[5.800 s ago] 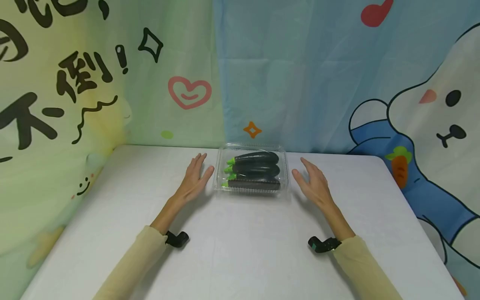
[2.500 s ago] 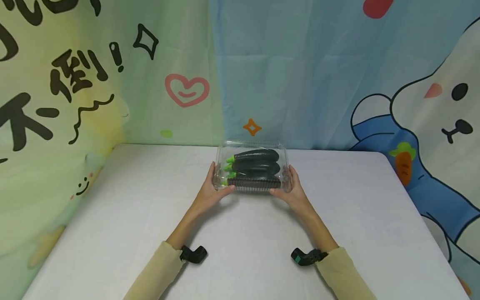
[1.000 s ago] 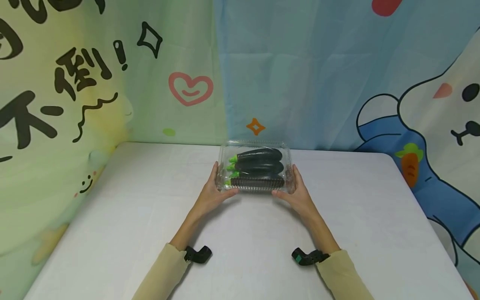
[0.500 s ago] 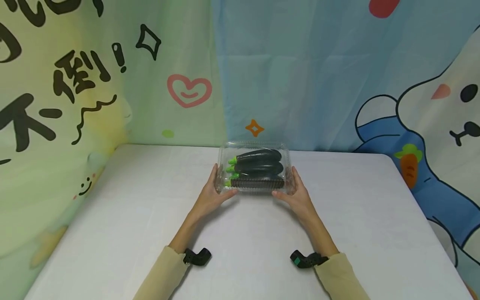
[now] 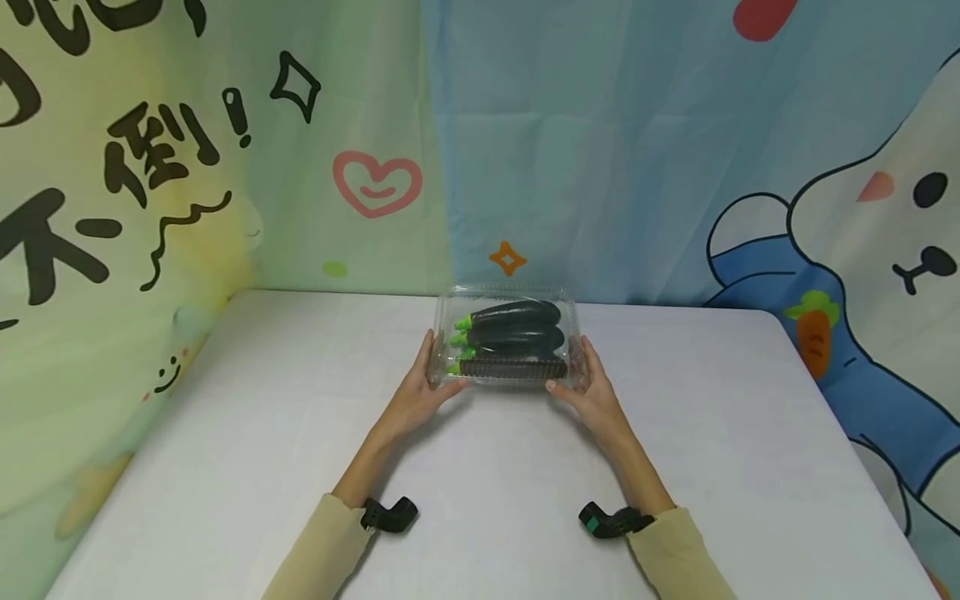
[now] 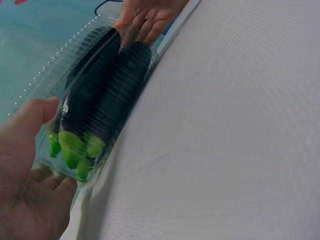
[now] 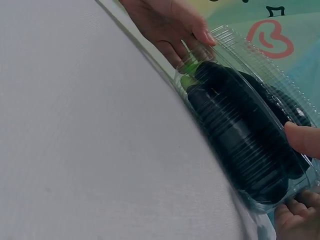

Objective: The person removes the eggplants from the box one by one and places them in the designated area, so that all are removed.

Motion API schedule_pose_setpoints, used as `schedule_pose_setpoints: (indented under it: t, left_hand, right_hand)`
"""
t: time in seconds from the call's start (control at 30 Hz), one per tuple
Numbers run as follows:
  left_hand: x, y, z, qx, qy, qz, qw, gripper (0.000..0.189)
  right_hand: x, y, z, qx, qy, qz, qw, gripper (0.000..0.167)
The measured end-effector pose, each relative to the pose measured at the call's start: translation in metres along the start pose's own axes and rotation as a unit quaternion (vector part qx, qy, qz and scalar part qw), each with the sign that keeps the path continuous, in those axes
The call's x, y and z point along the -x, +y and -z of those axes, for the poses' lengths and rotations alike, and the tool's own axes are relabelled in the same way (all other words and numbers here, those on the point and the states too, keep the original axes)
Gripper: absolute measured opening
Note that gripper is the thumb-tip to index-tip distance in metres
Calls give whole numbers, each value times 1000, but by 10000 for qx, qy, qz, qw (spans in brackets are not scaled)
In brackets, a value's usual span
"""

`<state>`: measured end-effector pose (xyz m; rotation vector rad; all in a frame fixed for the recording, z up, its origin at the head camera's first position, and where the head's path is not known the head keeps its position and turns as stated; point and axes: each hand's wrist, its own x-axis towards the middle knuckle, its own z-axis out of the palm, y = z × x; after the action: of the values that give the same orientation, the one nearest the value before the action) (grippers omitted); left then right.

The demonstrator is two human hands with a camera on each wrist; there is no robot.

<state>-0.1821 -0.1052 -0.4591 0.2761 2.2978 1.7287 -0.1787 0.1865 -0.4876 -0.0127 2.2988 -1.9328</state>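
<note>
A clear plastic clamshell box (image 5: 506,292) with a ridged rim is at the far side of the table, its lid down. Inside lie several dark eggplants (image 5: 517,337) side by side, bright green stem ends to the left. My left hand (image 5: 412,400) grips the box's left end, thumb on the front edge and fingers along the side. At the opposite end my right hand (image 5: 596,404) holds it the same way. In the left wrist view the left thumb (image 6: 42,110) presses the box near the green stems. The right thumb (image 7: 302,139) lies on the lid in the right wrist view.
A white-covered table (image 5: 502,483) stretches in front of the box. Behind it hangs a printed cloth backdrop (image 5: 555,167), close to the table's back edge. A black wrist camera (image 5: 392,515) sits on the left sleeve cuff, another camera (image 5: 615,520) on the right.
At first both hands stood apart from the box, fingers spread; they have since come inward and taken hold of its ends. Over the last second hands and box have barely moved.
</note>
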Motion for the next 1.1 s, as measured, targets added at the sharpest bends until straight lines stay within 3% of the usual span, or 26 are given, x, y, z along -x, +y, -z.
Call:
schedule_pose_setpoints:
  t: [0.33,0.73,0.97,1.1]
  left_hand:
    - [2,-1,2,9,-55,-36,10000,97]
    - [2,-2,0,-4,-64,-79,9999,94]
    - [-12,-31,-1,-49,139,-327,9994,92]
    - [-11,-30,-1,-17,117,-390,9992,89]
  right_hand:
    - [2,-1,-2,-10,193,-1,9998,100]
    - [3,-1,-4,-319,68,37,9995,97]
    - [4,-2,-5,-247,67,117,9996,93]
    - [5,-3,-3,39,-25,127,9999,91]
